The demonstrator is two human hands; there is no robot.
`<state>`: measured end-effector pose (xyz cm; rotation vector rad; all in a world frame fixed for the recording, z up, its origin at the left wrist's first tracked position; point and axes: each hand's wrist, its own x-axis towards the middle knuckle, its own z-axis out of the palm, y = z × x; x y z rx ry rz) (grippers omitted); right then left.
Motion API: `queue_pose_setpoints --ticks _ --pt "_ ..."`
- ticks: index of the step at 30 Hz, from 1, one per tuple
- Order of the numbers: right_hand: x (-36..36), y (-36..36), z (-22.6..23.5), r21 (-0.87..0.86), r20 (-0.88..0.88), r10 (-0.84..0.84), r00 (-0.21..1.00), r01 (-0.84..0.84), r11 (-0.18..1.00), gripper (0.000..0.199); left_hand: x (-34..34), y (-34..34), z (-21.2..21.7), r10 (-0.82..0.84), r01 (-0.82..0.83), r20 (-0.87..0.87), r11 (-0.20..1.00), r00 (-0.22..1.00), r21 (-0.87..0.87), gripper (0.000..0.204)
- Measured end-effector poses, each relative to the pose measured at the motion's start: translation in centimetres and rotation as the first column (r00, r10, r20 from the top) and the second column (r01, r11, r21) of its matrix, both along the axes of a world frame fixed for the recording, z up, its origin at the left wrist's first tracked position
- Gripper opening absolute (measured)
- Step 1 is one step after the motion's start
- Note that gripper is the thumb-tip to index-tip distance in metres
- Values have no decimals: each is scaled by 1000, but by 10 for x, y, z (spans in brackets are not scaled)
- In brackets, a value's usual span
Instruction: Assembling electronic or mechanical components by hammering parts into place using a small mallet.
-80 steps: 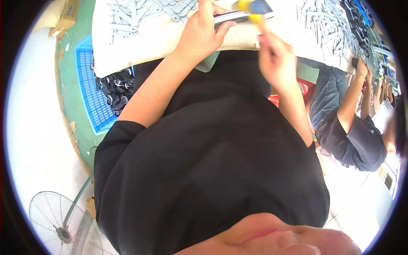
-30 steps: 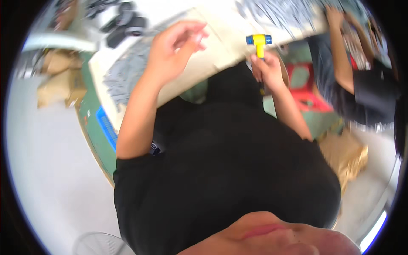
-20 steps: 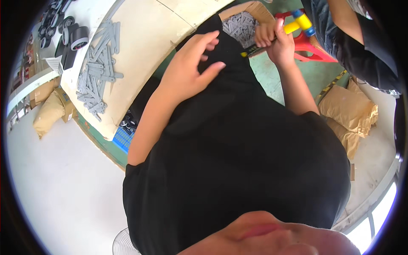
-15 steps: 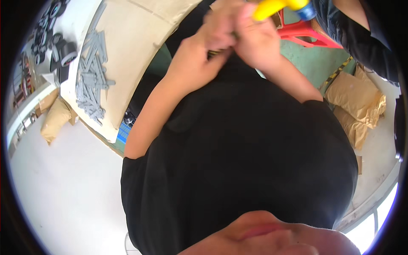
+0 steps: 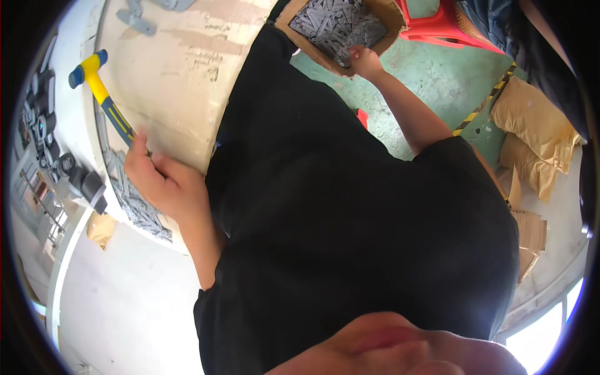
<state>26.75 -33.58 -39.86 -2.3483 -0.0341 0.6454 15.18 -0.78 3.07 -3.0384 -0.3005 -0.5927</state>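
Note:
On the left, my left hand (image 5: 161, 182) is closed at the end of the handle of a hammer (image 5: 114, 115). The hammer has a yellow neck, a blue striking face and a dark grip with yellow stripes, and it lies over the pale worktable (image 5: 181, 75). At the top, my right hand (image 5: 364, 61) is at the near inner edge of an open cardboard box (image 5: 390, 22). Its fingers are curled, and whatever they hold is hidden. Many flat grey plastic pieces (image 5: 331, 25) fill the box.
More grey pieces (image 5: 139, 209) lie along the table's near left edge, and a few at its far end. Black wheel-like parts (image 5: 47, 122) stand farther left. A red plastic stool (image 5: 440, 28), a seated person's leg (image 5: 484, 28) and brown paper sacks (image 5: 531, 119) are to the right.
My hands were together in front of me with the hammer; now they are apart. The hammer and left hand have moved left over the table, and my right hand is at the box.

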Motion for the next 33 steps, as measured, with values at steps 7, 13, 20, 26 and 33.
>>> queue_pose_setpoints --ticks 7,13,20,26,33 --pt "53 21 -114 -252 -266 434 861 -497 830 49 19 -21 -4 70 -69 -117 998 991 12 28" --pt "130 4 -229 -461 -478 369 797 -585 667 77 23 -18 0 99 -127 -235 986 967 -110 29" --pt "221 -56 -261 -449 -419 250 873 -439 778 96 23 -14 -6 96 -132 -197 975 976 -179 24" --pt "118 53 -133 -354 -390 175 904 -323 877 113 25 -26 -1 117 -147 -217 981 969 -126 25" --pt "89 69 -88 -330 -428 65 901 -223 917 125 25 -22 -5 141 -167 -194 978 971 -127 24"
